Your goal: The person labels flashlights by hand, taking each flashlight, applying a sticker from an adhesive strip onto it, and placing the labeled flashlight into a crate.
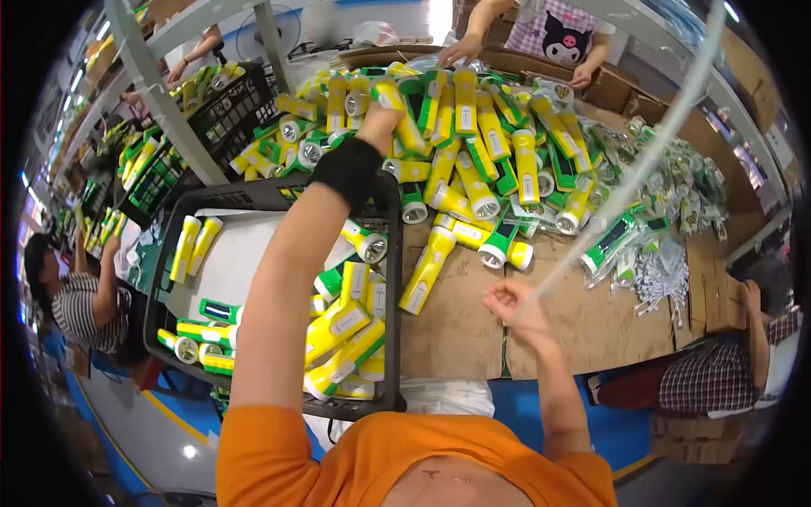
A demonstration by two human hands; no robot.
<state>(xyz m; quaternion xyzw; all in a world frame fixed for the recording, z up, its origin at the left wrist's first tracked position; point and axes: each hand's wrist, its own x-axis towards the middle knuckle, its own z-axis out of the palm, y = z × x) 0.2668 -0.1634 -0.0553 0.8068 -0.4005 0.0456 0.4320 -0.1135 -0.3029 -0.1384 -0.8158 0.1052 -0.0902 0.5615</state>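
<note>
My left hand (379,127), with a black wristband, reaches over the basket to the far pile and is closed around a yellow and green flashlight (409,128). More yellow and green flashlights (492,127) lie heaped around it. My right hand (512,302) hovers over the cardboard-covered table (456,338), fingers loosely curled and a little apart, with nothing visible in them. Left of it, a single yellow flashlight (428,269) lies on the cardboard. The black basket (391,338) under my left arm holds several flashlights (342,329) on its near side and a pair at its far left.
Bagged parts (676,182) and a bundle of white cords (661,277) cover the table's right side. A grey post (160,93) rises at the left, near other black crates (241,114) of flashlights. A co-worker's hand (460,51) touches the pile's far edge. Other people sit at both sides.
</note>
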